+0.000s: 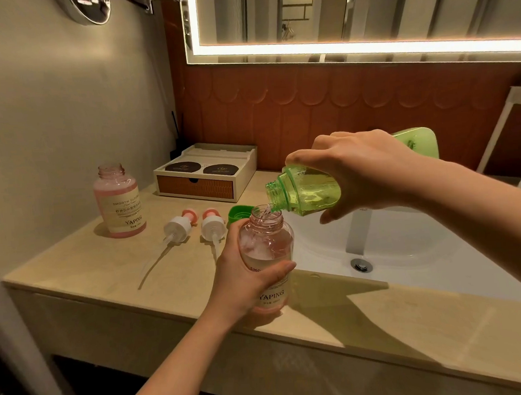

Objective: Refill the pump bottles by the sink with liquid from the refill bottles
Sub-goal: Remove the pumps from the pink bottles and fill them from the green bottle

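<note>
My left hand (243, 278) grips an open pink pump bottle (267, 246) standing on the counter's front edge. My right hand (365, 171) holds a green refill bottle (308, 191) tipped on its side, its open mouth just over the pink bottle's neck. A thin clear stream runs from it into the pink bottle. A second open pink bottle (119, 201), nearly full, stands at the far left. Two white pump heads (178, 227) (213, 225) with long tubes lie on the counter. The green cap (239, 214) sits behind the held bottle.
The white sink basin (410, 242) with its drain (361, 265) lies to the right, under my right forearm. A small drawer box (205, 176) stands at the back by the wall. A lit mirror (363, 11) hangs above. The beige counter (104, 270) ends close in front.
</note>
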